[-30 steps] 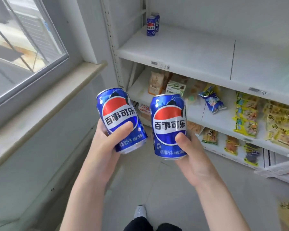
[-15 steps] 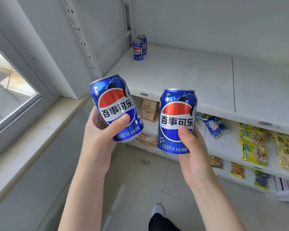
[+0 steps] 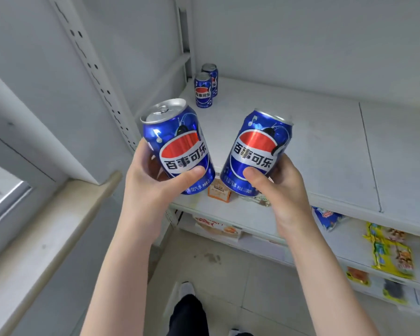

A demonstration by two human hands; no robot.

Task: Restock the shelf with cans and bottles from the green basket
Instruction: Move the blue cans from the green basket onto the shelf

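My left hand (image 3: 153,187) grips a blue Pepsi can (image 3: 177,144), tilted left with its silver top showing. In my right hand (image 3: 281,190) is a second blue Pepsi can (image 3: 257,151), leaning right. Both cans hover over the front left corner of a white shelf (image 3: 325,146). Two more blue cans (image 3: 203,90) stand one behind the other at the shelf's back left corner. The green basket is out of view.
A perforated white upright (image 3: 92,69) frames the shelf's left side. Lower shelves hold snack packets (image 3: 393,253) and an orange packet (image 3: 218,194). A window sill (image 3: 46,234) runs along the left. My shoe (image 3: 188,288) stands on the grey floor.
Both hands have risen and moved forward with their cans, now over the shelf's front edge. The cans have tilted apart and the view has come closer to the shelf.
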